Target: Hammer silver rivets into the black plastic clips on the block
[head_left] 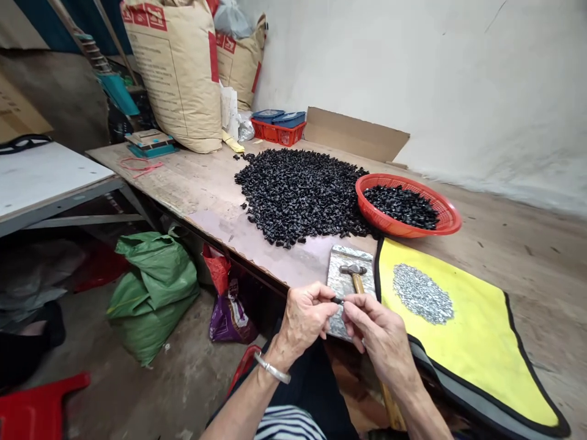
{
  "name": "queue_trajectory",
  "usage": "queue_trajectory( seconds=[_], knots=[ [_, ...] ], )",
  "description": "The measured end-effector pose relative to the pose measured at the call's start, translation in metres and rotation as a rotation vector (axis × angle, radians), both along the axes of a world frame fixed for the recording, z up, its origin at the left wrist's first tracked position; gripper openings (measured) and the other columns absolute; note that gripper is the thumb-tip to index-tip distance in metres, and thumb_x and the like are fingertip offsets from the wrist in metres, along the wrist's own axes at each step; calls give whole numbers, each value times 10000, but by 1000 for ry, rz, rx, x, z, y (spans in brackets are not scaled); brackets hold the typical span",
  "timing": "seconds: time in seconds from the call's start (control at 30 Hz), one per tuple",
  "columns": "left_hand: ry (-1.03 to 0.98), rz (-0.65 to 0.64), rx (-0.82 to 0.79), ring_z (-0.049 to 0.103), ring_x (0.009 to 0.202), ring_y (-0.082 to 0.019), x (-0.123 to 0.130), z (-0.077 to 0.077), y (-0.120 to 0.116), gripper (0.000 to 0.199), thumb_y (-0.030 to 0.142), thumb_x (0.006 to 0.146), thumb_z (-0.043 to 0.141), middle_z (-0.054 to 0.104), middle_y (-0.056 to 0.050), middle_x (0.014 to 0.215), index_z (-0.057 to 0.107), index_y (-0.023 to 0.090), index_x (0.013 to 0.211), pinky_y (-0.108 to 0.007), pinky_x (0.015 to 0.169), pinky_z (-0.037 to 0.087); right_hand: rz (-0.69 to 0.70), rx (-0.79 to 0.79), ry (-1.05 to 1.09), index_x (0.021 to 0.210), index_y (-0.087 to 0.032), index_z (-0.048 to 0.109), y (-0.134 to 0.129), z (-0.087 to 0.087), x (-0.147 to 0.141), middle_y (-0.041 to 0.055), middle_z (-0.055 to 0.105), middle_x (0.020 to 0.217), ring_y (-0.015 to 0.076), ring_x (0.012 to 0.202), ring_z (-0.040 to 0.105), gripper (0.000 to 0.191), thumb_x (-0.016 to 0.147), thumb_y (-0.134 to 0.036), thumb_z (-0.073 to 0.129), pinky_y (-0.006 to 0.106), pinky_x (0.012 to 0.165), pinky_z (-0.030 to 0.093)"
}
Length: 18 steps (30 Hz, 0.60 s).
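Observation:
My left hand (306, 318) pinches a small black piece (338, 300) between thumb and fingertips. Close against it, the fingertips of my right hand (373, 324) are pressed together at the piece's right end; whatever they hold is too small to make out. Both hands are over the front edge of a worn metal plate (338, 260). On that plate lies a hammer (353, 270) with a wooden handle. A large pile of small black pieces (302, 189) spreads behind the plate. More black pieces fill part of a red basket (452, 220). Small silvery parts (422, 293) are heaped on a yellow mat (481, 342).
Big paper sacks (178, 79), a red crate (279, 132) with blue boxes and a cardboard strip (353, 131) stand along the wall. A green sack (153, 293) and a purple bag (232, 321) are on the floor, left of the table (178, 177).

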<state>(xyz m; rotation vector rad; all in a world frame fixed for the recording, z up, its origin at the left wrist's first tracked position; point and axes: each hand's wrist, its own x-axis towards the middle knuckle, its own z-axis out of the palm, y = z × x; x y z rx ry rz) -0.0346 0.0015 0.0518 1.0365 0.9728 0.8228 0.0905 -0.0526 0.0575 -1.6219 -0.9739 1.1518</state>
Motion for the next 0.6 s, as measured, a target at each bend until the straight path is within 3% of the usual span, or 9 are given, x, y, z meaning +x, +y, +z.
queue_trajectory(
  seconds=[0.17,0.27,0.33,0.4,0.5,0.6],
  knots=[
    [-76,-6,-115,402,242,-88,4,-15,3,100,164,555,619,501,45,334,568,134,635,-189,253,346,103,-94,145,753,-169,501,5,-20,3,-61,488,462,50,302,333,283,762,-448,550,182,302,199],
    [-161,-33,-138,429,245,-103,5,-21,5,147,201,568,638,532,28,364,572,122,672,-196,256,344,112,-139,235,679,-176,477,13,-19,10,-75,434,403,45,290,292,269,711,-419,589,177,287,200],
    [-213,-31,-124,465,279,-109,6,-22,8,214,230,594,639,578,19,449,593,114,767,-210,272,377,99,-117,170,639,-176,488,28,-4,27,-81,400,378,44,280,266,259,669,-404,607,187,280,203],
    [-191,-3,-82,482,316,-104,6,-24,13,280,245,612,634,585,27,505,600,114,857,-216,290,404,-3,29,-58,622,-163,531,52,19,56,-70,400,380,56,297,310,238,652,-386,607,206,302,237],
    [-16,46,-12,464,337,-90,5,-30,26,249,237,627,615,521,55,472,601,122,847,-194,294,385,-189,157,-186,653,-146,561,90,53,110,2,530,535,78,438,469,303,766,-407,456,250,420,329],
    [220,93,75,445,356,-81,-2,-42,45,149,221,656,577,503,52,492,603,142,780,-184,312,351,-329,137,-341,761,-72,616,98,62,145,104,611,683,142,542,555,469,807,-456,351,322,497,366]
  ],
)
